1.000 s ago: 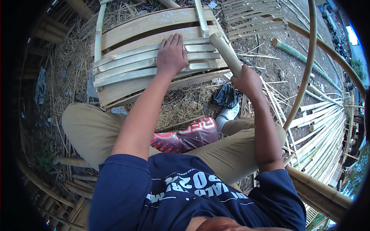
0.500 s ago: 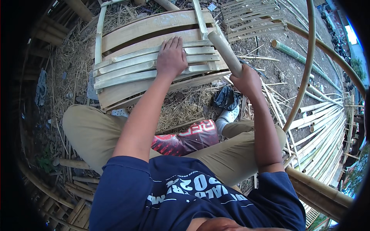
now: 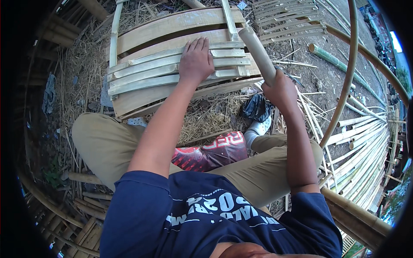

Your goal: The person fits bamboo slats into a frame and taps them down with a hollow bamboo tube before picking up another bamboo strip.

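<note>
My left hand (image 3: 196,62) lies flat, fingers stretched out together, across several pale split bamboo slats (image 3: 146,70). These slats lie side by side over wooden boards (image 3: 172,32), with two crosswise bamboo strips, one at the left (image 3: 115,36) and one at the right (image 3: 228,20). In my right hand (image 3: 280,90) is the lower end of a thick, round wooden stick (image 3: 258,51), fingers wrapped round it. The stick tilts up and left, its free end beside the right ends of the slats. Whether it touches them I cannot tell.
A slatted bamboo panel (image 3: 288,21) lies beyond the boards at the right. Green bamboo poles (image 3: 335,60) and a large pile of split bamboo (image 3: 361,142) lie farther right. A curved pole (image 3: 349,73) rises near my right arm. A black plastic bag (image 3: 257,107) sits by my foot.
The whole view has shifted slightly. The stick in my right hand is raised a little, its free end farther from the slats. My left hand stays on the slats.
</note>
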Demonstrator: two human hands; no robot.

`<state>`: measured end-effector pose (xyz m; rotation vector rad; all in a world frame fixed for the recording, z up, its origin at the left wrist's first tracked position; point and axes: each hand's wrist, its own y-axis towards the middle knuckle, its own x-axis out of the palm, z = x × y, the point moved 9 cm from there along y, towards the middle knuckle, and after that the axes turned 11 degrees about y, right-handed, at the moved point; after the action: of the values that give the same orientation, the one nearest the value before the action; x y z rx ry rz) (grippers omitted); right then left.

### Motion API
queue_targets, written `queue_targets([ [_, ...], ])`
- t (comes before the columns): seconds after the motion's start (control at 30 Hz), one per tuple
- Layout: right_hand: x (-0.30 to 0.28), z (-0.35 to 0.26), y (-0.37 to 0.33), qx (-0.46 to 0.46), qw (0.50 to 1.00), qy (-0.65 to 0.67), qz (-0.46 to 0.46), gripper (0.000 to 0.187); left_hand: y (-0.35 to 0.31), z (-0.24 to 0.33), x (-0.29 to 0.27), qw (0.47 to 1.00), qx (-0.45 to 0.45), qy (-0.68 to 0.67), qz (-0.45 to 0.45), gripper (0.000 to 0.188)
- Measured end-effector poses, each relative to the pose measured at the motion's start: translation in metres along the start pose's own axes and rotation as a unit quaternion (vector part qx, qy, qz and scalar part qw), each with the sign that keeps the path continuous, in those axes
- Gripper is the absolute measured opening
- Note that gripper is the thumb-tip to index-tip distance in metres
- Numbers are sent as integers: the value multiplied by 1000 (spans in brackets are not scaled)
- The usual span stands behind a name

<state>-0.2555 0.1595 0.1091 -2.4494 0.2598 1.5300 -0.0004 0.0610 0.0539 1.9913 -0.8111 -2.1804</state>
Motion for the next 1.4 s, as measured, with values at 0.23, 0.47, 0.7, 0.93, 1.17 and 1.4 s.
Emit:
queue_targets([
  [0.23,7,-4,1,-7,999,-39,-28,46,-1,-2,0,1000,-6,-9,-8,54],
  [0.47,-46,-24,-14,-43,958,238,156,37,-7,-1,-3,1000,-1,-17,17,52],
  [0.7,12,-14,5,-23,998,-36,-37,46,-2,-2,-2,1000,0,-7,15,50],
  [0.93,15,-14,4,-17,999,-19,-31,49,-1,-1,-3,1000,8,-4,23,50],
  [1.17,0,-10,8,-10,996,75,46,51,-1,-1,-1,1000,-1,-5,-7,52],
  [1.4,-25,-21,-2,-39,958,247,138,48,-1,-3,-6,1000,-1,-23,14,48],
])
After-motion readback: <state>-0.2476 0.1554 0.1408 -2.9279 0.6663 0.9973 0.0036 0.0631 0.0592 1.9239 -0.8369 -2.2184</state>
